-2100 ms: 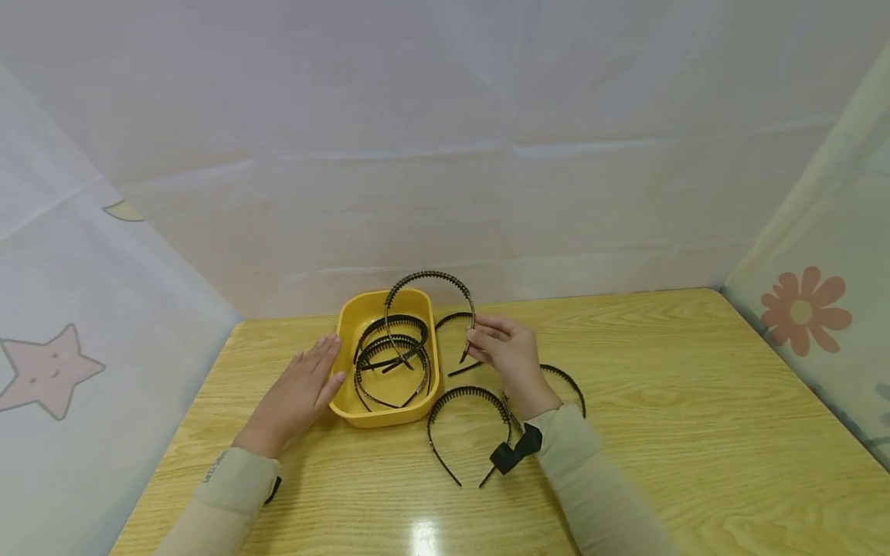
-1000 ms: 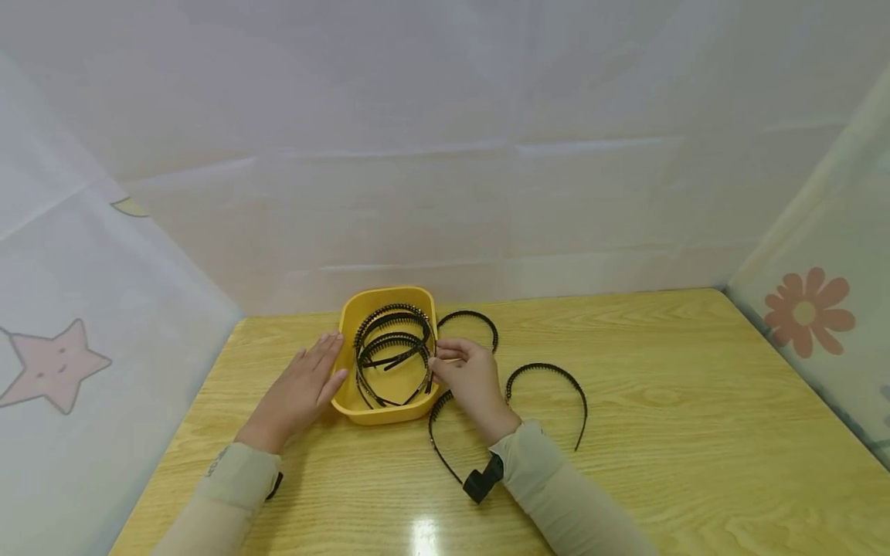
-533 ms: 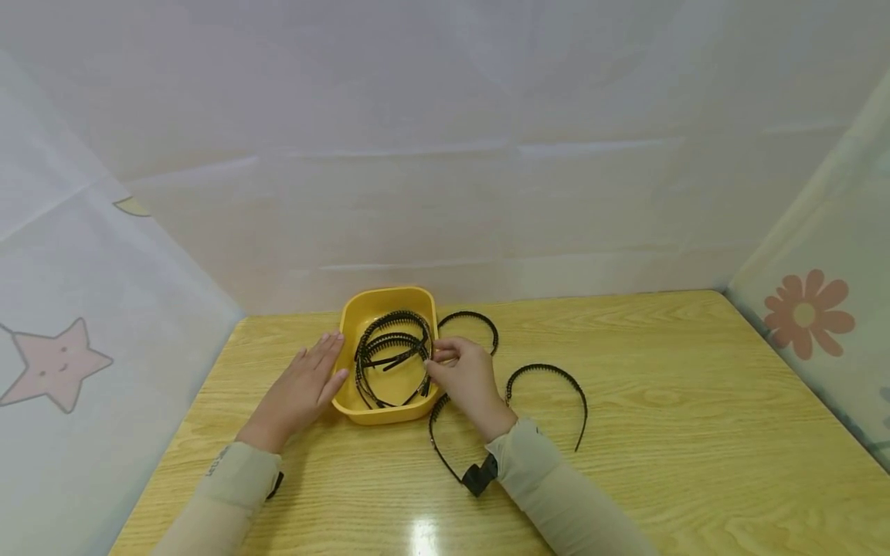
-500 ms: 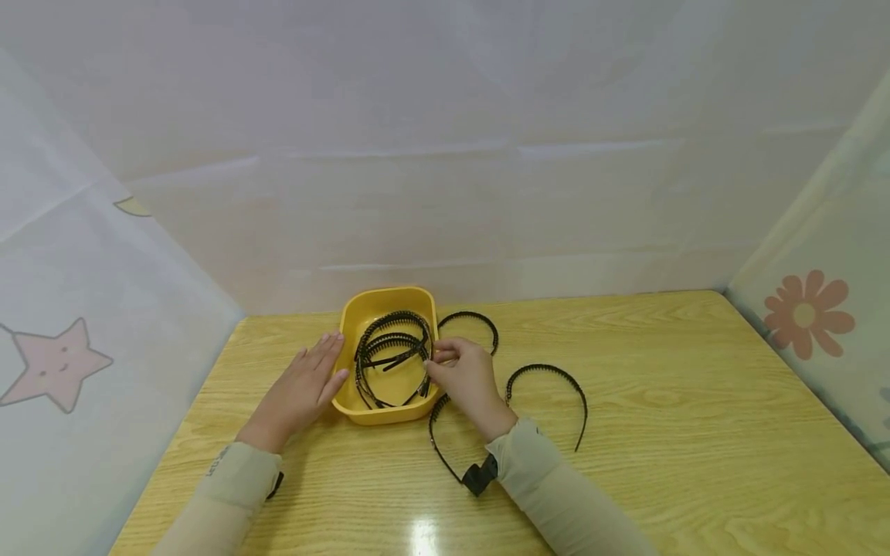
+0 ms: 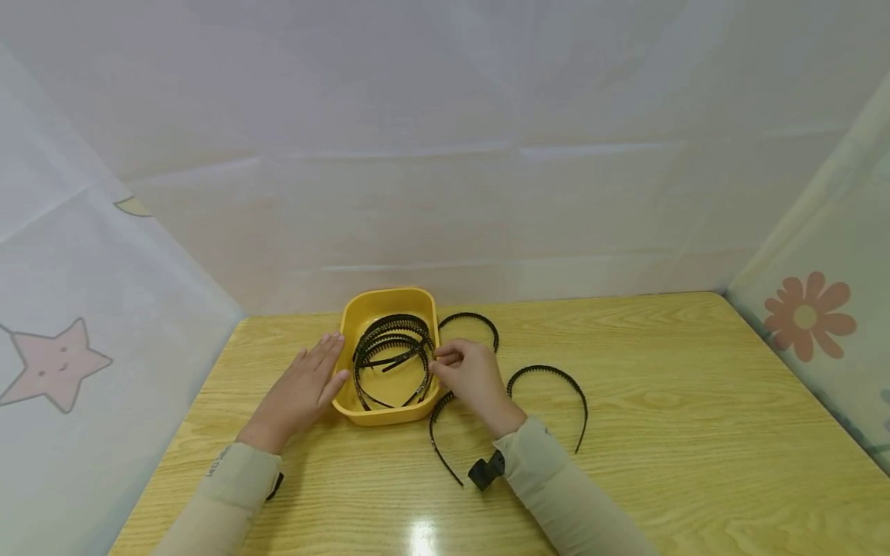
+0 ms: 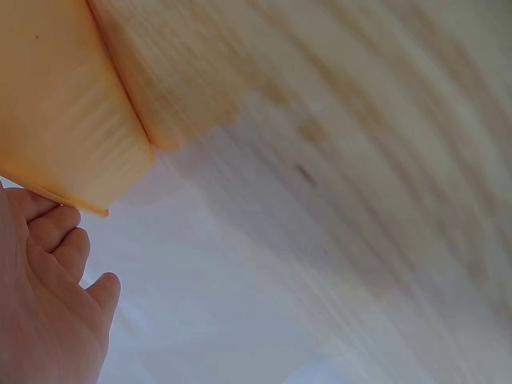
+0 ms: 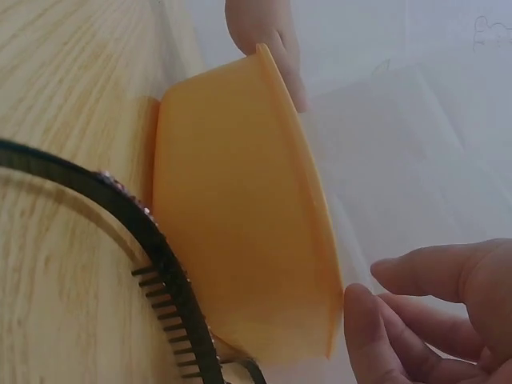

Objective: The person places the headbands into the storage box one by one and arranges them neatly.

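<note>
"Headbands: where do they lie?"

"Several overlap inside the yellow tray. Three more rest on the wooden table to its right: a rear headband just beside the tray, a rightmost headband, and a near headband partly hidden by my right hand."

"And your grip?"

"Empty, both sides. My right hand is at the tray's right rim, thumb and forefinger parted with nothing between them; whether a fingertip touches the rim, I can't tell. My left hand lays straight fingers against the tray's left side, grasping nothing."
</note>
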Motion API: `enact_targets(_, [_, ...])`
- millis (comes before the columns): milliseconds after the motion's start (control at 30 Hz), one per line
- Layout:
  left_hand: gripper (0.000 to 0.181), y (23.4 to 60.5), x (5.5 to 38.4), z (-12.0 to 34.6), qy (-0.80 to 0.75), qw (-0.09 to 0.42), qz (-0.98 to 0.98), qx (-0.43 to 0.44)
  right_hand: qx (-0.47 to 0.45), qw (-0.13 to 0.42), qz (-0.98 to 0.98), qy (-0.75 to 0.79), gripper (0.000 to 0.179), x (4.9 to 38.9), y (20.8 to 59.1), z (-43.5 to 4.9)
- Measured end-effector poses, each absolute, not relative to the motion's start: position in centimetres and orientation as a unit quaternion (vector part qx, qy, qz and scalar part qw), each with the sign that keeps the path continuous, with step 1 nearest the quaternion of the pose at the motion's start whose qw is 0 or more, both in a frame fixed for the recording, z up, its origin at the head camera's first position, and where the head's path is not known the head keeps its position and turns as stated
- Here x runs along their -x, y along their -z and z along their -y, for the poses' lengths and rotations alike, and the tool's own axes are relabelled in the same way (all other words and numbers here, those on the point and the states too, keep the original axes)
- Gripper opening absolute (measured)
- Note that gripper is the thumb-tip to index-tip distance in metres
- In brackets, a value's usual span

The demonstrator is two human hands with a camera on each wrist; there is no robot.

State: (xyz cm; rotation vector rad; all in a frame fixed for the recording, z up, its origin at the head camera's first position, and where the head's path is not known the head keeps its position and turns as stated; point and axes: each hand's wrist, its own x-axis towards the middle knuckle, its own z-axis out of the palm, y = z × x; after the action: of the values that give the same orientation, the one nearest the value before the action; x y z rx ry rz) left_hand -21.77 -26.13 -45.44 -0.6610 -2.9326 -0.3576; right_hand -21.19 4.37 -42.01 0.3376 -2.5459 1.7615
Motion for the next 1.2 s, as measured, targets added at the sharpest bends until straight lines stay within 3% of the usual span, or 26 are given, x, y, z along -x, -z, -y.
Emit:
enact_targets(400, [0.067, 45.5, 21.8, 26.2, 0.123, 0.063, 0.965, 0.222, -0.134, 0.01, 0.868, -0.478, 0.015, 22.0, 41.2, -8.8])
enact_targets(867, [0.066, 45.3, 21.7, 26.1, 0.121, 0.05, 0.967, 0.219, -0.129, 0.004, 0.919, -0.372, 0.025, 23.7, 41.1, -16.5])
enact_targets(1200, [0.066, 45.1, 21.7, 26.0, 0.12, 0.048, 0.968, 0.217, -0.109, -0.058, 0.944, -0.305, 0.03, 24.2, 41.4, -20.4])
